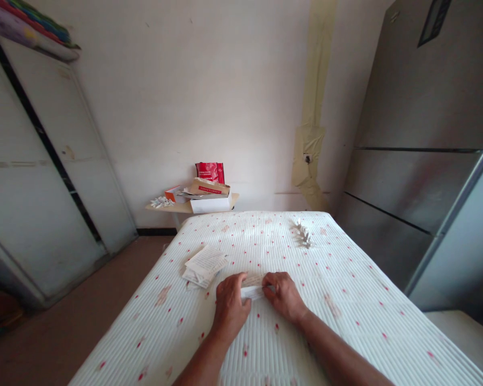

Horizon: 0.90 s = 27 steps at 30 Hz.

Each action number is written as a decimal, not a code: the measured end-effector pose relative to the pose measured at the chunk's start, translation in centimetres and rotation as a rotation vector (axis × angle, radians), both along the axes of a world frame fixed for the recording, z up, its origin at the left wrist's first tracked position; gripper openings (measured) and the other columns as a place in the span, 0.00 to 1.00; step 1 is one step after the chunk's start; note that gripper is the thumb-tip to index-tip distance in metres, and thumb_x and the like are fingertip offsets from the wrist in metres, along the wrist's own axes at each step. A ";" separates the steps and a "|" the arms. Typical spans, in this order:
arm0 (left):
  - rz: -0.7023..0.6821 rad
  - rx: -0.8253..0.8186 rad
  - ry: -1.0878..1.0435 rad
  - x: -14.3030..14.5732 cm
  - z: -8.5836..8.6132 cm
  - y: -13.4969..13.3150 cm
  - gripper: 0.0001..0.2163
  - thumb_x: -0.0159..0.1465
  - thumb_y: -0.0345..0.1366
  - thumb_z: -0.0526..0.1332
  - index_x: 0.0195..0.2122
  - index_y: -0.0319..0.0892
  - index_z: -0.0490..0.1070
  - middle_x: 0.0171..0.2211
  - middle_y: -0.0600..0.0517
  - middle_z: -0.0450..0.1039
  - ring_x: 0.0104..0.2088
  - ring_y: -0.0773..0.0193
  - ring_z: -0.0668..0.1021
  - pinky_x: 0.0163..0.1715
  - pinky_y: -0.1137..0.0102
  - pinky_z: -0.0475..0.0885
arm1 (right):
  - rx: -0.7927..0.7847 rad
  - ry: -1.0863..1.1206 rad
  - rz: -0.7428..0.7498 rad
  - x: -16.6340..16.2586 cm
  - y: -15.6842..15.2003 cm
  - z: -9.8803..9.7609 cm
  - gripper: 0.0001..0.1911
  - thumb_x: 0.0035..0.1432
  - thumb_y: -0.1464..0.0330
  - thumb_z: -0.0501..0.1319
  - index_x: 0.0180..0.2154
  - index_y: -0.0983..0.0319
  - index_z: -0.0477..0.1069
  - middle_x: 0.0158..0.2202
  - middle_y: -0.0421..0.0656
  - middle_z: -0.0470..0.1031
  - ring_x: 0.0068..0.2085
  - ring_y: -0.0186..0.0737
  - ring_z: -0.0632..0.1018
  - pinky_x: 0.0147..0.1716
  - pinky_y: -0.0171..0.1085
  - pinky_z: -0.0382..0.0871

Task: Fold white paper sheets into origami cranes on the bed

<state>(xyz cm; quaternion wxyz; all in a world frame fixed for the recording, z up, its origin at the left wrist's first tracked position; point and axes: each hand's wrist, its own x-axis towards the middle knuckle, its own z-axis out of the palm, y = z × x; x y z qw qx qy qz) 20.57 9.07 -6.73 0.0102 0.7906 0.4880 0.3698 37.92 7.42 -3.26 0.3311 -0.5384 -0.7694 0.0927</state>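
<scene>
A small sheet of printed paper point(253, 291) is stretched between my two hands, low over the quilted bed cover point(273, 354). Its near side shows white and looks folded up along the edge. My left hand point(230, 303) grips the left end, thumb toward me and fingers behind. At the right end, my right hand point(284, 296) pinches the paper between thumb and curled fingers. Beyond my left hand lies a loose stack of printed paper sheets point(206, 264). Farther back on the right sits a row of small folded paper pieces point(302, 235).
Past the far edge stands a small table point(181, 208) with a white box point(211, 205), a red bag point(210, 171) and more folded paper pieces point(161, 202). A grey refrigerator point(418, 107) rises at the right. A white cabinet point(44, 161) fills the left.
</scene>
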 end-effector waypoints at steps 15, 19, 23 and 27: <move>-0.160 -0.114 -0.260 -0.8 1.1 0.1 0.17 0.52 0.37 0.60 0.44 0.41 0.69 0.44 0.45 0.70 0.47 0.55 0.71 0.48 0.59 0.66 | -0.160 0.696 0.089 0.4 0.4 -1.0 0.06 0.53 0.66 0.55 0.27 0.61 0.61 0.23 0.35 0.60 0.26 0.32 0.63 0.26 0.31 0.56; -0.257 -0.147 -0.332 -0.9 1.8 -0.1 0.13 0.57 0.39 0.57 0.42 0.43 0.72 0.44 0.47 0.71 0.47 0.58 0.71 0.49 0.63 0.65 | -0.235 0.806 0.060 0.1 0.1 -0.9 0.08 0.51 0.64 0.57 0.26 0.61 0.61 0.21 0.34 0.59 0.24 0.31 0.61 0.24 0.31 0.55; -0.299 -0.328 -0.500 -0.7 2.1 -0.5 0.14 0.59 0.41 0.55 0.41 0.40 0.73 0.37 0.49 0.74 0.39 0.60 0.74 0.42 0.69 0.67 | -0.283 0.803 0.021 0.0 -0.7 -0.2 0.09 0.50 0.64 0.58 0.24 0.62 0.61 0.20 0.34 0.59 0.24 0.31 0.61 0.23 0.31 0.54; -0.268 -0.507 -0.610 -0.4 1.9 -0.8 0.15 0.57 0.45 0.57 0.33 0.37 0.73 0.25 0.53 0.72 0.30 0.63 0.73 0.31 0.73 0.67 | -0.301 0.816 0.010 0.2 -1.6 0.3 0.09 0.49 0.64 0.58 0.23 0.62 0.62 0.20 0.35 0.60 0.24 0.31 0.62 0.24 0.31 0.54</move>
